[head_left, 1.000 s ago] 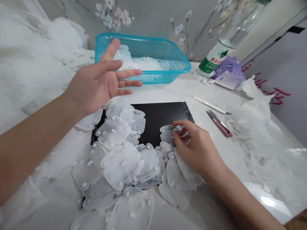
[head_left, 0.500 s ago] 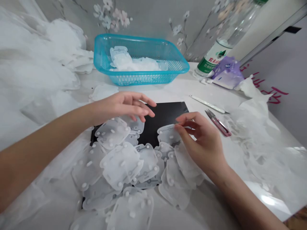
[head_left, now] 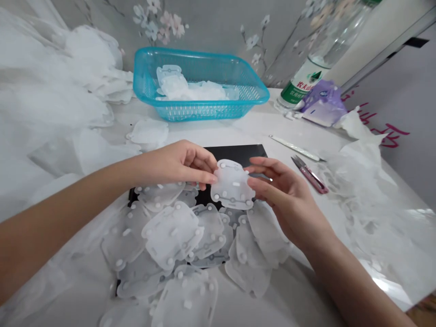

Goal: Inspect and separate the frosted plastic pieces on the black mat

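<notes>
2 slim, bare forearms [head_left: 85, 195]

At centre you have a smooth, milky plastic sheet [head_left: 233, 187] with a matt look, over a smooth, faintly shiny board [head_left: 236, 152], while the basket [head_left: 204, 111] at upper centre is glossy translucent plastic and the bottle [head_left: 306, 72] at upper right clear, shiny plastic.

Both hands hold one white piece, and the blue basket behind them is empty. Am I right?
Not quite: the basket isn't empty. The head view shows more white pieces inside. The left hand and right hand do hold one white piece.
</notes>
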Available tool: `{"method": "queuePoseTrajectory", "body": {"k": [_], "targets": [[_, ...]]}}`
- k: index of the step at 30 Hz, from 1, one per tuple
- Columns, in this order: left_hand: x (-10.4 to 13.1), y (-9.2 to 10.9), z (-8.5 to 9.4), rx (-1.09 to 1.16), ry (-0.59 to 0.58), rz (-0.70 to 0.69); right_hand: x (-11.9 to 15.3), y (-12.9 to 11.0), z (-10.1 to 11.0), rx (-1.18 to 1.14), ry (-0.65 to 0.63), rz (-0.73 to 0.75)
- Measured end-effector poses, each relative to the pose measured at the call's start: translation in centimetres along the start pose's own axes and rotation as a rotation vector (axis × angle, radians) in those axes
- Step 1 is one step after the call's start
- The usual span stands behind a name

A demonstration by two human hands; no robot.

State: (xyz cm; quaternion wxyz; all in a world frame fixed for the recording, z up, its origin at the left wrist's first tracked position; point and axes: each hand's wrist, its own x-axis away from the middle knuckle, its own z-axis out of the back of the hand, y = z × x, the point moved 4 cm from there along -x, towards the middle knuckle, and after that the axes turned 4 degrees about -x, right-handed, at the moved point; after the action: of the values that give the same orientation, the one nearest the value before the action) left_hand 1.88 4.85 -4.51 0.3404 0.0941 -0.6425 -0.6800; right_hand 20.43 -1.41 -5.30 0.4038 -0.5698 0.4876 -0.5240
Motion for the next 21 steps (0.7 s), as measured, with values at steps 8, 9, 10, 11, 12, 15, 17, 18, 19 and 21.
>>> {"method": "queuePoseTrajectory", "body": {"k": [8,9,10,11,12,15,17,18,19,21], "targets": [[-0.1,-0.7,0.6,0.028,0.032,0.093,0.2,0.8,-0.3,-0.019,-0.083,-0.16],[-0.1,-0.9,0.6,0.022,0.017,0.1,0.1,0.8,-0.3,-0.01,-0.077,-0.141],[-0.1,-1.0,0.6,0.017,0.009,0.105,0.1,0.7,-0.3,-0.003,-0.073,-0.125],[-0.1,-1.1,0.7,0.013,0.006,0.108,0.1,0.7,-0.2,0.004,-0.072,-0.111],[0.0,-1.2,0.7,0.009,0.005,0.109,0.1,0.7,-0.2,0.009,-0.075,-0.103],[0.0,-1.2,0.7,-0.009,0.009,0.118,0.1,0.7,-0.1,0.02,-0.084,-0.096],[0.0,-1.1,0.7,-0.015,0.016,0.124,0.1,0.7,-0.1,0.031,-0.088,-0.091],[0.0,-1.1,0.7,-0.014,0.021,0.126,0.2,0.6,-0.1,0.034,-0.091,-0.088],[0.0,-1.1,0.7,-0.01,0.026,0.129,0.2,0.6,-0.1,0.037,-0.093,-0.083],[0.0,-1.1,0.8,-0.002,0.037,0.131,0.2,0.5,-0.1,0.042,-0.096,-0.073]]}}
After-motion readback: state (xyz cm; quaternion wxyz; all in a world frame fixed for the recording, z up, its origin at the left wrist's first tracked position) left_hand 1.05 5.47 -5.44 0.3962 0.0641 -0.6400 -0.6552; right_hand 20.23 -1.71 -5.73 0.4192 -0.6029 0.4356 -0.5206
